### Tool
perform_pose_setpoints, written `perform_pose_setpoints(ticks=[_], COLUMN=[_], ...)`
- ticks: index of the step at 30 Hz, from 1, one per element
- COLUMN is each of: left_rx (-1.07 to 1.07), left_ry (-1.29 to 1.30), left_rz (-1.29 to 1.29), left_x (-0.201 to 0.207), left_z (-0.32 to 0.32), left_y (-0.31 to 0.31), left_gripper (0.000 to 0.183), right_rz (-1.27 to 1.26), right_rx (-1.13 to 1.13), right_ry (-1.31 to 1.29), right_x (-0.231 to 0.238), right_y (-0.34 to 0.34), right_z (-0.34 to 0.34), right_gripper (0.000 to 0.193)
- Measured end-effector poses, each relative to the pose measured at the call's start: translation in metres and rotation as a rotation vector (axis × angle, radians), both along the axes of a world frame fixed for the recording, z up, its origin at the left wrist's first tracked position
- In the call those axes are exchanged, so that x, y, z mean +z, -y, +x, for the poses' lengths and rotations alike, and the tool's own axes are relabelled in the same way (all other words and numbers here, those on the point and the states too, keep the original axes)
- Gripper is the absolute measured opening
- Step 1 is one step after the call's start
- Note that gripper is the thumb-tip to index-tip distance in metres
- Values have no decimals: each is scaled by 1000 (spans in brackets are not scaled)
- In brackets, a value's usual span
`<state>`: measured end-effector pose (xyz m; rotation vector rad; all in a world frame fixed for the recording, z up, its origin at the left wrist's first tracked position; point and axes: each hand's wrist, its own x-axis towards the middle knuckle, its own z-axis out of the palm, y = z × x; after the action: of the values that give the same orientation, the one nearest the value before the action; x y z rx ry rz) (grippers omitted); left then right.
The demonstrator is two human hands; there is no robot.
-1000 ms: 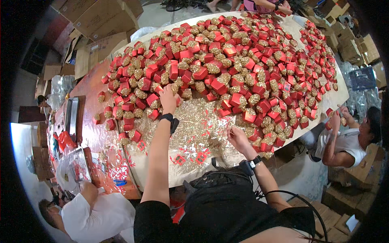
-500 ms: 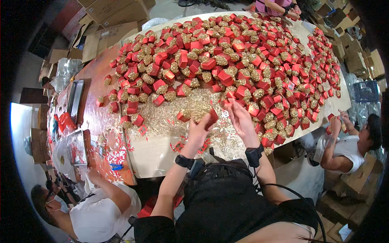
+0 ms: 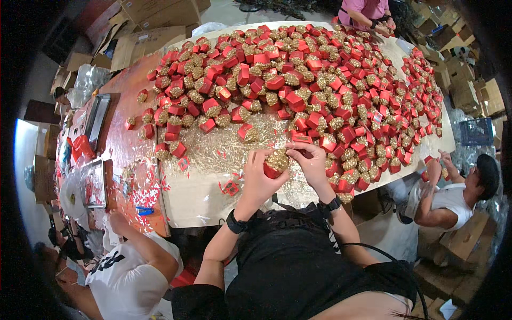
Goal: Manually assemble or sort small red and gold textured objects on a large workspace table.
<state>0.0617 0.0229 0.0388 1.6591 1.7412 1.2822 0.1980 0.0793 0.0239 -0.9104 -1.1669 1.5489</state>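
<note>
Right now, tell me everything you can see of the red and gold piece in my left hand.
The angular red and knobbly gold piece has a smooth red base, perhaps card or plastic, and a glittery, bumpy gold top. It is tilted, gold end up and away from you, above the pale flat table. Your left hand grips it around the base; your right hand has its fingertips at the gold end, though contact is unclear.

Pale table (image 3: 194, 201); grey floor (image 3: 396, 240); cardboard boxes (image 3: 160, 15) beyond; bright whitish wall (image 3: 25, 152) far left
</note>
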Motion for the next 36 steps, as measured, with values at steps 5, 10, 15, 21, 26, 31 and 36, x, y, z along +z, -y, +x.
perform_pose_setpoints(ticks=[5,10,15,21,26,31,36], left_rx=[-22,-313,-444,-490,-523,-390,-315], left_ry=[5,14,33,28,-223,46,172], left_rz=[-37,-23,-12,-59,-33,-41,8], left_x=[7,2,-4,-7,-17,-35,-45], left_z=[1,-15,-23,-23,-23,-16,-16], left_y=[7,7,8,16,30,43,43], left_gripper=[44,45,45,43,52,50,50], right_rz=[18,65,184,240,439,25,-44], right_rx=[-76,80,176,185,302,137,140], right_ry=[22,186,272,391,754,415,329], right_x=[-8,-7,4,8,7,-17,-30], right_y=[8,5,7,20,29,39,38], right_z=[-1,18,22,24,29,25,16], right_gripper=[10,12,15,15,14,6,8])
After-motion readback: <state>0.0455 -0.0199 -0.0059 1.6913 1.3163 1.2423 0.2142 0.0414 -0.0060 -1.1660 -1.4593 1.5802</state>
